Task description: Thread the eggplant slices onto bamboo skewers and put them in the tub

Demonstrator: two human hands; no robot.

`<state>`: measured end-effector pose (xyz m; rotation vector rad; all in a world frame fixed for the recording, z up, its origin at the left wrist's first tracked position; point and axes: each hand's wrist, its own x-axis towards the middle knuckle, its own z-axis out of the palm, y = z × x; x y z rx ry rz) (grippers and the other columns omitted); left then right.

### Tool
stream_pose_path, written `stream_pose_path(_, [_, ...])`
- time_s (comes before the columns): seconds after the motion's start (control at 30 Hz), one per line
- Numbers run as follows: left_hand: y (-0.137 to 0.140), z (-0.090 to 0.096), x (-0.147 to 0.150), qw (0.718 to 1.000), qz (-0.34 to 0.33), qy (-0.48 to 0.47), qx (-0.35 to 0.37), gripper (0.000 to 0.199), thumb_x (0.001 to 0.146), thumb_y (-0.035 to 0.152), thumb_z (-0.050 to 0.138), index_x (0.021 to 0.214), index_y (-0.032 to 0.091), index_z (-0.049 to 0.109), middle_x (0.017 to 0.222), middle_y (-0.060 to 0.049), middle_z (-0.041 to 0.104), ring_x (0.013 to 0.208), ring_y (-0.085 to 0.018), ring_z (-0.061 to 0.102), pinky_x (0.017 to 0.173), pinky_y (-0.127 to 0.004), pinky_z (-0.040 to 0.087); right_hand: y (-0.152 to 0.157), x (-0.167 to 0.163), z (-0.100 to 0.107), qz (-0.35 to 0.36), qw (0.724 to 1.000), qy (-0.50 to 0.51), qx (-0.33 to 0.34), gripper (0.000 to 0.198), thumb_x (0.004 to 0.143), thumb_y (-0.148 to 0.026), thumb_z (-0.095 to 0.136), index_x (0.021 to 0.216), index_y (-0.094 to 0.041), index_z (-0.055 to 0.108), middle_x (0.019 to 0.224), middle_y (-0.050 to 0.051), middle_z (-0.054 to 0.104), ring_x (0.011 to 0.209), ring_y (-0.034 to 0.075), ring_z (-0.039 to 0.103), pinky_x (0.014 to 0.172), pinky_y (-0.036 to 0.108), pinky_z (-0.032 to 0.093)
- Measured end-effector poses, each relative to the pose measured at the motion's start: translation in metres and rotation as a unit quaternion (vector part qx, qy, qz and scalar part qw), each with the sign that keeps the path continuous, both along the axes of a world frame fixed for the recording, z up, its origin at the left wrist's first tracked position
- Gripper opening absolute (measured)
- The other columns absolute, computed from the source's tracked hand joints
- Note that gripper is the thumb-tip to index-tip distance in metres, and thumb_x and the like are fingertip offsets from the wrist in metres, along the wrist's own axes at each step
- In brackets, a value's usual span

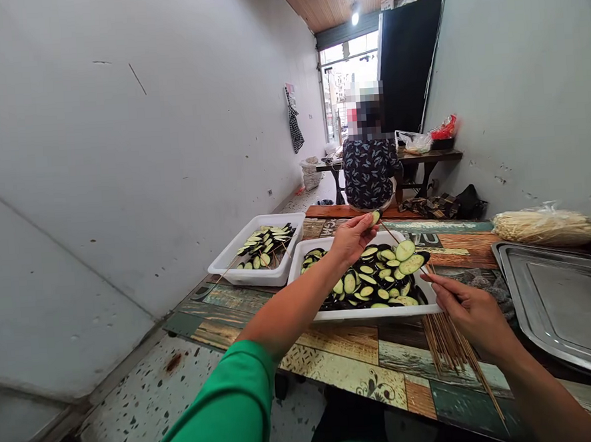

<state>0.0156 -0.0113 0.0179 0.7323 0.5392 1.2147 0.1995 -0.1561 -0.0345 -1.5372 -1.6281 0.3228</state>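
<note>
My left hand [353, 239] pinches an eggplant slice [375, 218] by its edge, above the middle white tub [354, 315]. The tip of a thin bamboo skewer [387, 230] reaches up to that slice; whether it has pierced it I cannot tell. Two more oval slices [412, 263] sit threaded lower on the same skewer. Low on the stick, my right hand [463, 302] is closed around its end, over the tub's right corner. Dark-skinned eggplant slices [366, 278] fill this tub. A bundle of bamboo skewers [446, 345] lies beneath my right hand.
A second white tub [259, 276] at left holds skewered eggplant. Metal trays [570, 297] and a bag of pale, thin strands [543, 226] lie at right on the patchwork table [328, 352]. A person [370, 170] sits beyond it, back turned. A wall [171, 155] runs along the left.
</note>
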Motion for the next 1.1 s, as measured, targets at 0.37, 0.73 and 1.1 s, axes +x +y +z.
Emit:
stream_pose_path(0.37, [-0.001,-0.002,0.000,0.999,-0.016,0.006,0.029,0.006,0.072,0.012,0.070,0.076,0.009,0.067,0.071,-0.003,0.067,0.059,-0.005,0.059,0.059,-0.017,0.046,-0.001,-0.001,0.000,-0.001,0.999,0.030,-0.020,0.049,0.082,-0.045,0.048,0.110,-0.012,0.071,0.069,0.005,0.070,0.049,0.013,0.054,0.045,0.023,0.041])
stream_pose_path(0.73, [-0.006,-0.006,0.006,0.998,-0.023,0.025,0.052,0.012,0.066,0.015,0.076,0.074,0.010,0.069,0.073,-0.003,0.068,0.060,-0.008,0.061,0.063,-0.021,0.046,0.002,0.002,-0.007,0.004,0.999,0.036,-0.002,0.047,0.082,-0.044,0.049,0.108,-0.012,0.072,0.077,0.007,0.073,0.056,0.015,0.060,0.049,0.024,0.045])
stream_pose_path(1.1, [-0.023,-0.016,0.019,0.992,-0.068,0.085,0.062,0.031,0.052,0.027,0.084,0.072,0.009,0.069,0.071,-0.002,0.066,0.058,-0.007,0.058,0.064,-0.025,0.046,0.004,0.002,-0.009,-0.006,0.998,0.062,0.030,0.040,0.082,-0.040,0.051,0.105,-0.016,0.072,0.098,0.009,0.074,0.080,0.021,0.069,0.067,0.029,0.055])
